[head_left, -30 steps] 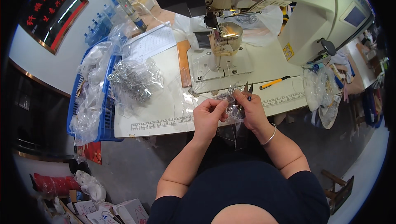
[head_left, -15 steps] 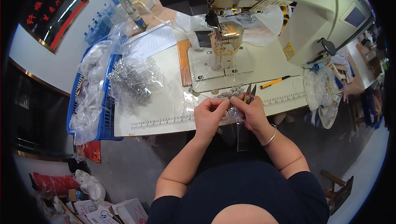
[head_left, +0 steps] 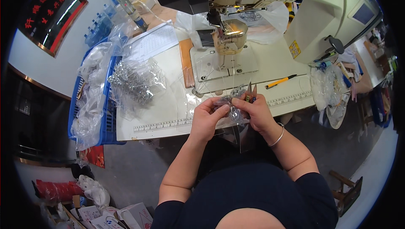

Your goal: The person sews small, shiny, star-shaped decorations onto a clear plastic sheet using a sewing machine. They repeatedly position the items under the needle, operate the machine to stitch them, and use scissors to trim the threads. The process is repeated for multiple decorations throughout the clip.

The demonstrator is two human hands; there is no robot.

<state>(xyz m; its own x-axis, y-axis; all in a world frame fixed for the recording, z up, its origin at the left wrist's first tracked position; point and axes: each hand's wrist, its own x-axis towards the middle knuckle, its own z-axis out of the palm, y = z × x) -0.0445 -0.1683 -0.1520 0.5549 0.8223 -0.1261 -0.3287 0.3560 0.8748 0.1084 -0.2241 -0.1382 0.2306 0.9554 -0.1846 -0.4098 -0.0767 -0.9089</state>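
Note:
At the table's front edge, my left hand (head_left: 206,120) and my right hand (head_left: 258,115) hold a small silvery, glittery trim piece (head_left: 237,117) between them. My left thumb and fingers pinch its left side, and my right thumb presses on its upper part. Thread snips (head_left: 250,90) are also tucked in my right hand, their two pointed blades sticking up past the fingers. Thin threads rise from the trim toward the sewing machine (head_left: 230,39) just beyond my hands. A heap of similar silvery trim (head_left: 133,83) in clear plastic lies to the left.
A blue basket (head_left: 110,119) full of clear plastic bags stands at the table's left. A printed paper sheet (head_left: 154,41) lies behind the heap. A yellow pen (head_left: 280,81) rests right of my hands, above a ruler strip (head_left: 162,125). Plastic bags (head_left: 329,87) hang at the right.
My left hand has shifted slightly left and lower, and its thumb has spread along the trim. More of the silvery piece now shows between my hands. The snips stay in my right hand.

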